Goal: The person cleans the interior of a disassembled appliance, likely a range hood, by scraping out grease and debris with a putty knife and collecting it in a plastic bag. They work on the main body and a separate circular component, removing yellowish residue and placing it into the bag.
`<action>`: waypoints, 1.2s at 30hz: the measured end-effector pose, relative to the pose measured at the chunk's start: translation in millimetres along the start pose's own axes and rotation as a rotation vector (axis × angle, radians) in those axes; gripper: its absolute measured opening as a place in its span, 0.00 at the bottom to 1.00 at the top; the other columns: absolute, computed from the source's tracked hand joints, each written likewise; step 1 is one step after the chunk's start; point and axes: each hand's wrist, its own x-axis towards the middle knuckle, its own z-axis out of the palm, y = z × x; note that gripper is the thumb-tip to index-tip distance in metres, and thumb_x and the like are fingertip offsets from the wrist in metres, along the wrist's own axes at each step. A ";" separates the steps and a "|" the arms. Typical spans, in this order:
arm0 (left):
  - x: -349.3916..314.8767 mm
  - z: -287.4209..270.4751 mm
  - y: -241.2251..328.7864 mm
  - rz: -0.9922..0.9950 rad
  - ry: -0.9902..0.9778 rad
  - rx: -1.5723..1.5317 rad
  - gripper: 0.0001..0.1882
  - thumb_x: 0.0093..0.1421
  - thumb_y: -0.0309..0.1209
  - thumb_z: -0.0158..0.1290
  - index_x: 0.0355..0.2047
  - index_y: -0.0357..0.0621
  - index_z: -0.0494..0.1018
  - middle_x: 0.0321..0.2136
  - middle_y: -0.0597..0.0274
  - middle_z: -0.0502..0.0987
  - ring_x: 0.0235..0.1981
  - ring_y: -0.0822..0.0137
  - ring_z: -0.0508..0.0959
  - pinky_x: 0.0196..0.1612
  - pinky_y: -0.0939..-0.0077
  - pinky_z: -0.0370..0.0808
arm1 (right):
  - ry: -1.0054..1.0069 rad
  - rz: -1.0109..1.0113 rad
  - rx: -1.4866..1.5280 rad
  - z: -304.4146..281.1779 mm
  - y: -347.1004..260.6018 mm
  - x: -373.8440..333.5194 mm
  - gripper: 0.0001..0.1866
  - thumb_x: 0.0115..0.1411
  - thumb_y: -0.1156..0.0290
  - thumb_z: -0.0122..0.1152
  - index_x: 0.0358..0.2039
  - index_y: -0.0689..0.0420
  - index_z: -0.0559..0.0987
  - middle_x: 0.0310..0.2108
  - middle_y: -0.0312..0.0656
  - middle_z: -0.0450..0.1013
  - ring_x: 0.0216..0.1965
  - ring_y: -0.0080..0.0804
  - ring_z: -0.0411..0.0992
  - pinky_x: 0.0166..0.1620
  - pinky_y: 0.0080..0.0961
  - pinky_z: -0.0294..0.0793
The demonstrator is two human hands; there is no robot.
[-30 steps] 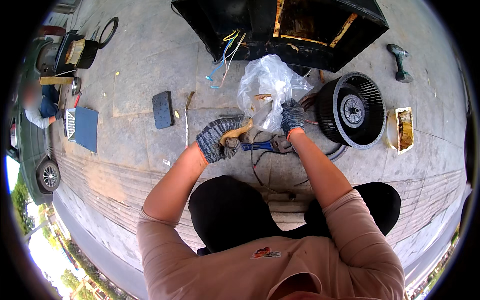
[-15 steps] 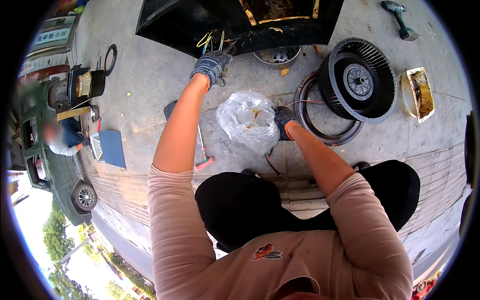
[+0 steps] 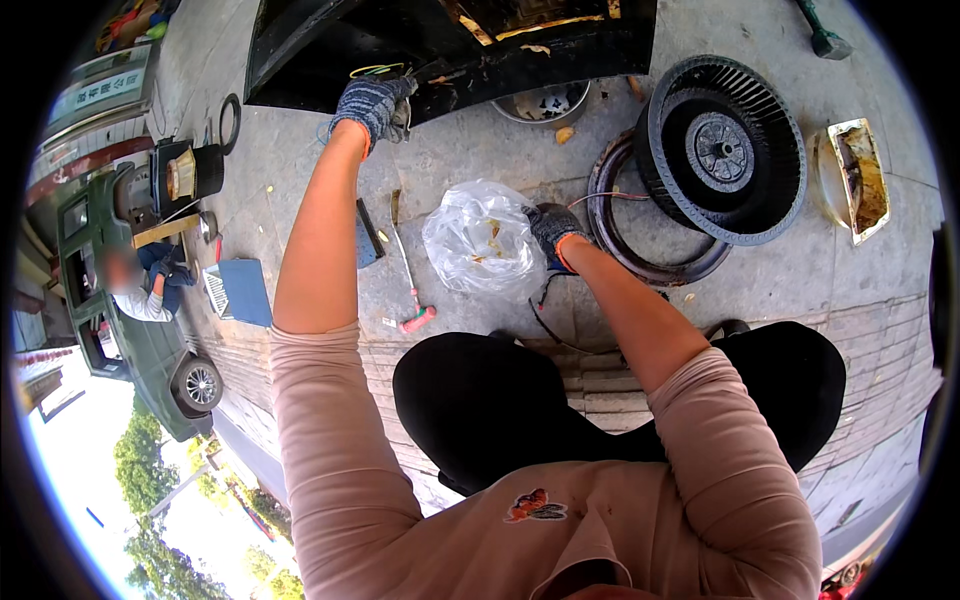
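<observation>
Left hand (image 3: 372, 102) reached farther; crumpled clear bag (image 3: 480, 245).

One clear, crumpled plastic bag (image 3: 482, 248) lay on the pavement, centre. One rectangular sign (image 3: 100, 92), pale with a green border, stood at far upper left.

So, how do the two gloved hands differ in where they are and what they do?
The left hand is stretched far forward to the edge of the black housing, beside coloured wires; the right hand stays close, arm bent, on the clear plastic bag. The left hand grips something small I cannot identify; the right hand holds the bag's side. Both wear dark knitted gloves with orange cuffs.
</observation>
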 end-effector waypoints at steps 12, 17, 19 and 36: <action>55.1 7.7 -59.9 0.083 0.005 0.426 0.09 0.61 0.37 0.56 0.34 0.45 0.77 0.17 0.62 0.73 0.11 0.70 0.68 0.15 0.71 0.69 | 0.023 -0.096 -0.056 2.2 -31.4 -5.6 0.32 0.63 0.42 0.45 0.43 0.61 0.81 0.46 0.56 0.75 0.51 0.54 0.73 0.55 0.43 0.70; 2.3 -1.6 -34.7 -0.099 -0.006 -0.189 0.12 0.58 0.39 0.60 0.32 0.43 0.78 0.18 0.60 0.75 0.11 0.71 0.69 0.12 0.74 0.65 | -0.011 0.002 -0.028 -14.3 -23.1 -13.6 0.33 0.62 0.41 0.46 0.47 0.59 0.80 0.49 0.55 0.75 0.52 0.52 0.72 0.57 0.41 0.68; -4.4 2.6 -15.5 -0.076 0.072 -0.070 0.11 0.59 0.37 0.60 0.30 0.41 0.79 0.16 0.59 0.74 0.09 0.70 0.67 0.12 0.73 0.64 | 0.017 -0.038 -0.039 -14.9 -18.1 -8.9 0.32 0.62 0.42 0.47 0.47 0.59 0.80 0.49 0.55 0.75 0.53 0.52 0.72 0.57 0.41 0.68; 21.9 44.3 -73.2 0.244 0.482 0.513 0.23 0.60 0.45 0.55 0.51 0.46 0.74 0.33 0.54 0.80 0.30 0.60 0.79 0.34 0.67 0.76 | -0.138 0.023 0.135 -6.6 -40.7 12.1 0.32 0.61 0.42 0.50 0.46 0.59 0.80 0.48 0.55 0.75 0.51 0.52 0.73 0.55 0.41 0.70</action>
